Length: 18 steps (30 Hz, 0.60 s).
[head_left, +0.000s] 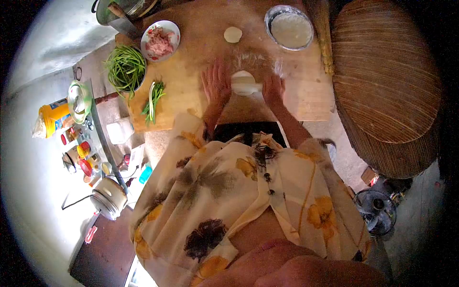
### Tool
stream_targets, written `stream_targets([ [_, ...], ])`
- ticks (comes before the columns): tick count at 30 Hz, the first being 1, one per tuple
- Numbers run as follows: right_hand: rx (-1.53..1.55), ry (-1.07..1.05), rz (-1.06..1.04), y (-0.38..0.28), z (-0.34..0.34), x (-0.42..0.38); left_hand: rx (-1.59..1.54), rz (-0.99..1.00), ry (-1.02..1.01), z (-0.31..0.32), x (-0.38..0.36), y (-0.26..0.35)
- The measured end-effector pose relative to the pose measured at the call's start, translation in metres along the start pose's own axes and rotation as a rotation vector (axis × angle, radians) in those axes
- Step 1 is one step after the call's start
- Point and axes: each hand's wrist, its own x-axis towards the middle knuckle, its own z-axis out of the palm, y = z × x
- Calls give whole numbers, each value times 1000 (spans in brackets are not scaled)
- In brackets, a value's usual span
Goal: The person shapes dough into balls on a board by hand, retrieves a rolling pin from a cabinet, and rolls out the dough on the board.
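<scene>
A flat round of pale dough [244,78] lies on the wooden board between my hands. Across its near part runs a pale rolling pin [248,88], its ends hidden by my hands. My left hand [216,85] lies flat at the pin's left end, fingers stretched forward and slightly apart. At the right end, my right hand [273,90] is closed over the pin, its fingers partly blurred. A smaller dough disc [233,34] rests farther back on the board. White flour streaks [251,58] mark the wood just beyond the dough.
A metal bowl of flour [290,29] stands back right. On the left are a bowl of raw meat [159,42], green beans [125,68] and spring onions [153,101]. A knife [123,23] leans beside a pot. Large woven lids [387,71] stand right; a fan [376,210] sits below.
</scene>
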Motion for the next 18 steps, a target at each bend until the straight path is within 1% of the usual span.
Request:
stream_targets([
  [1,13,-8,-7,-7,-10,-15,-15,-19,-40,-4,-13,1],
  [3,25,-17,-13,-4,-5,-24,-27,-16,4,-9,-21,6],
  [4,5,-128,67,0,2,-23,-38,-14,44,-10,-22,8],
  [5,-14,-240,146,5,10,-20,-38,-15,42,-8,-15,7],
  [6,-13,-240,144,6,12,-4,22,-8,6,-5,-1,4],
  [8,-20,-77,74,11,15,35,83,-3,-28,2,35,-2],
  [9,-17,-77,69,14,17,51,59,43,64,6,56,-5],
  [10,64,-89,91,16,18,66,37,89,154,8,72,-7],
  [11,145,-96,109,18,18,81,40,85,162,11,87,-9],
  [12,146,-86,100,16,15,97,46,94,188,13,102,-10],
  [14,51,-337,238,10,8,110,48,109,208,13,107,-9],
  [15,50,-332,244,12,11,103,52,113,159,12,105,-8],
  [16,106,-218,245,12,17,89,57,114,110,9,101,-6],
  [17,163,-101,243,13,30,74,58,121,116,11,87,-9],
  [18,101,-85,120,7,22,53,157,177,58,19,62,-15],
])
